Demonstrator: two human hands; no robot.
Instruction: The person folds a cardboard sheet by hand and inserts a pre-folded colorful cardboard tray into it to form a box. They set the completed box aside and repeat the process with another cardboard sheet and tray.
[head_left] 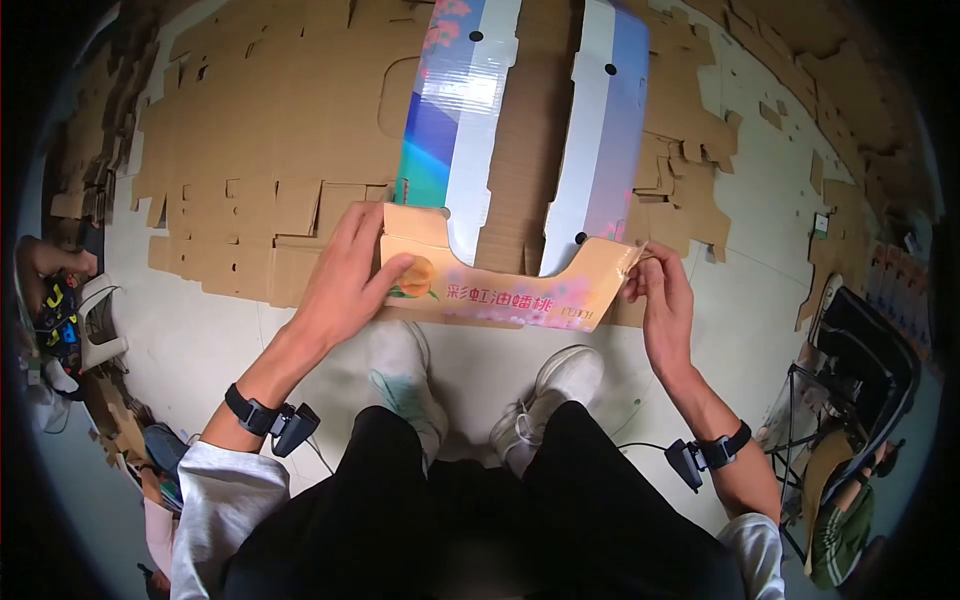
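Observation:
A printed cardboard fruit box [478, 120] with blue, white and pink sides lies in front of me, its brown inside showing between two long side flaps. Its near end panel [500, 293] is peach-coloured, with a peach picture, Chinese lettering and a curved cut-out. At the panel's left end my left hand [345, 272] grips the cardboard, thumb on the printed face and fingers behind. My right hand [660, 290] pinches the panel's right corner, where the edge looks bent. The fingertips of that hand are partly hidden.
Flattened brown cardboard sheets [270, 130] cover the pale floor [760, 200] under and around the box. My shoes [565, 385] stand close to its near end. A black chair [865, 350] is at the right; people sit at both edges, beside a white stool [100, 320] on the left.

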